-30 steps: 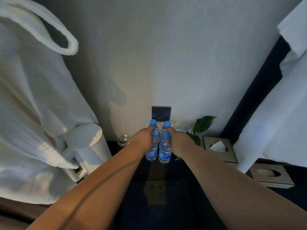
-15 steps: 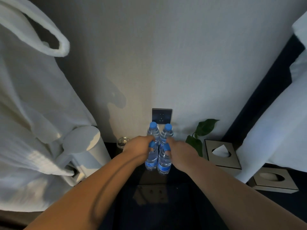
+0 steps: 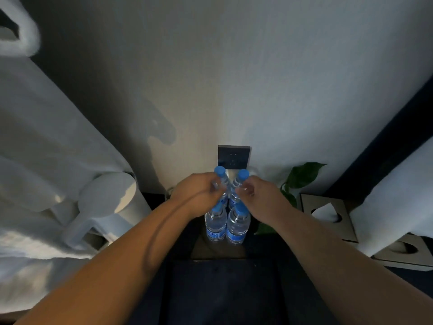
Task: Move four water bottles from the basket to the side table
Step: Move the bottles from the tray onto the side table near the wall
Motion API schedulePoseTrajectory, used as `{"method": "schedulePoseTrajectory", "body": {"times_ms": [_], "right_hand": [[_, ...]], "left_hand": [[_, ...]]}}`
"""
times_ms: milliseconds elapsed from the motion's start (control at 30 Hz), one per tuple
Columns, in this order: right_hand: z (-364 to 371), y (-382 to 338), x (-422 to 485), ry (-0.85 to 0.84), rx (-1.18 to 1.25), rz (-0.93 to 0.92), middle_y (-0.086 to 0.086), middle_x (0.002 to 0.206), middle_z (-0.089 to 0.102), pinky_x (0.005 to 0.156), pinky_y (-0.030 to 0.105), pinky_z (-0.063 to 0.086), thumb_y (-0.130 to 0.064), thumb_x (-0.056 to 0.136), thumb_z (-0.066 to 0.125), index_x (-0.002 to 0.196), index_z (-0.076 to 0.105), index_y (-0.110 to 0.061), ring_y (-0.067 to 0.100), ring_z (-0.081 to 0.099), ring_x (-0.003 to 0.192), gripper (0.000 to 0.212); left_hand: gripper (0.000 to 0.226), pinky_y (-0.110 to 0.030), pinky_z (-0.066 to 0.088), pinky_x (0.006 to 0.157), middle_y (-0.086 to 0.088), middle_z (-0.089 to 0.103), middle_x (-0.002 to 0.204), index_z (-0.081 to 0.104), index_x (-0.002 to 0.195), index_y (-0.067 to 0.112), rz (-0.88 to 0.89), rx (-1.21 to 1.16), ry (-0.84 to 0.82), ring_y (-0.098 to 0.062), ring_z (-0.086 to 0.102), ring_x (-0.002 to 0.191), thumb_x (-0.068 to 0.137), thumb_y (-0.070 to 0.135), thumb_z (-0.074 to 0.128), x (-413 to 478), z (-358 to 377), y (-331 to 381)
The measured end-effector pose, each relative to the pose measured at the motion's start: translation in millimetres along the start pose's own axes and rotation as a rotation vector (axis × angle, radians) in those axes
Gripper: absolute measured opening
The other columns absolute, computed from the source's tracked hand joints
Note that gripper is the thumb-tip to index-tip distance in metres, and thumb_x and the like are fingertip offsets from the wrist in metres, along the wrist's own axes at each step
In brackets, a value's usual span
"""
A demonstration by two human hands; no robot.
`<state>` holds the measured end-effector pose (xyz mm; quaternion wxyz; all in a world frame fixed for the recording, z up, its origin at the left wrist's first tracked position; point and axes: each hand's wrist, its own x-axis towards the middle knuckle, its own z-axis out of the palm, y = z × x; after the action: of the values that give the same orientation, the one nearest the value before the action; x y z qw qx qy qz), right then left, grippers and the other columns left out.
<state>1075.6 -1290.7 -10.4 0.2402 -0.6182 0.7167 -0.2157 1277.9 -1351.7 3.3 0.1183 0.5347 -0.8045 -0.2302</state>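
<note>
Four water bottles (image 3: 215,225) stand together on the side table (image 3: 218,252) at twelve o'clock. Left hand (image 3: 196,193) and right hand (image 3: 260,198) curl beside the rear necks; grip unclear through blur. Probably light, slick, squashy: hold necks.

Obscured: fingers (image 3: 214,185) of left hand (image 3: 196,195) and right hand (image 3: 260,198), motion-blurred at rear bottles (image 3: 219,171), grip undeterminable; rear bottles' bodies, behind hands and front bottles (image 3: 215,225); labels (image 3: 213,234), unreadable; robe (image 3: 46,148), cut by left edge; tissue box (image 3: 403,250), partly under bedding (image 3: 398,195).
</note>
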Motion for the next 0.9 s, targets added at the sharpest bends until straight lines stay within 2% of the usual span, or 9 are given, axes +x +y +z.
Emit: {"method": "schedulePoseTrajectory", "body": {"times_ms": [100,200,300,400,600,767,900], "right_hand": [[-2.0,1.3,13.1,0.075,0.076,0.035,-0.008,0.091,0.069,0.063,0.028,0.057,-0.043,0.100,0.060,0.118,0.055,-0.027,0.004,0.065,0.074,0.024],[-3.4,1.3,25.5,0.119,0.047,0.006,-0.006,0.083,0.068,0.063,0.034,0.059,-0.036,0.100,0.062,0.129,0.051,-0.027,0.009,0.066,0.069,0.032],[-3.2,2.2,39.8,0.112,-0.047,-0.036,0.002,0.100,0.071,0.077,0.040,0.058,-0.033,0.101,0.061,0.139,0.051,-0.024,0.020,0.068,0.086,0.041],[0.8,2.7,49.2,0.073,-0.140,-0.079,0.007,0.112,0.069,0.084,0.041,0.055,-0.031,0.100,0.060,0.131,0.057,-0.021,0.026,0.065,0.100,0.033],[10.4,7.4,52.2,0.112,-0.200,-0.117,0.005,0.105,0.068,0.077,0.038,0.053,-0.031,0.100,0.061,0.124,0.057,-0.024,0.025,0.064,0.093,0.025],[13.9,10.4,51.8,0.130,-0.166,-0.119,0.004,0.109,0.068,0.079,0.035,0.050,-0.031,0.100,0.062,0.127,0.058,-0.024,0.024,0.064,0.095,0.028],[15.9,9.5,52.3,0.136,-0.132,-0.099,0.005,0.110,0.067,0.081,0.034,0.048,-0.030,0.100,0.064,0.127,0.059,-0.023,0.023,0.063,0.097,0.029]], "left_hand": [[0.027,-0.033,0.056,0.075,0.013,0.070,0.098,0.063,0.110,0.038,-0.040,-0.015,0.056,-0.010,0.064,0.080,0.091,0.056,0.054,18.9,-0.3,-1.1],[0.032,-0.031,0.054,0.070,0.014,0.067,0.102,0.056,0.121,0.041,-0.043,-0.011,0.113,-0.011,0.062,0.080,0.090,0.050,0.058,32.6,2.7,-4.1],[0.038,-0.032,0.053,0.077,0.010,0.066,0.110,0.057,0.127,0.039,-0.040,0.001,0.123,-0.017,0.062,0.092,0.090,0.046,0.061,45.0,10.0,-5.7],[0.028,-0.035,0.054,0.077,0.004,0.068,0.111,0.063,0.118,0.036,-0.034,-0.005,0.106,-0.020,0.062,0.092,0.090,0.038,0.065,53.8,17.5,-5.7],[0.026,-0.034,0.053,0.072,0.002,0.069,0.105,0.066,0.113,0.030,0.005,0.001,0.159,-0.020,0.060,0.084,0.089,0.034,0.071,60.0,24.4,-8.3],[0.025,-0.032,0.052,0.071,0.005,0.069,0.105,0.066,0.112,0.031,0.036,-0.028,0.187,-0.014,0.059,0.082,0.088,0.034,0.072,59.4,28.5,-11.3],[0.026,-0.034,0.054,0.074,0.004,0.069,0.108,0.066,0.117,0.030,0.051,0.022,0.210,-0.016,0.061,0.087,0.091,0.035,0.069,57.0,28.4,-8.8]]}}
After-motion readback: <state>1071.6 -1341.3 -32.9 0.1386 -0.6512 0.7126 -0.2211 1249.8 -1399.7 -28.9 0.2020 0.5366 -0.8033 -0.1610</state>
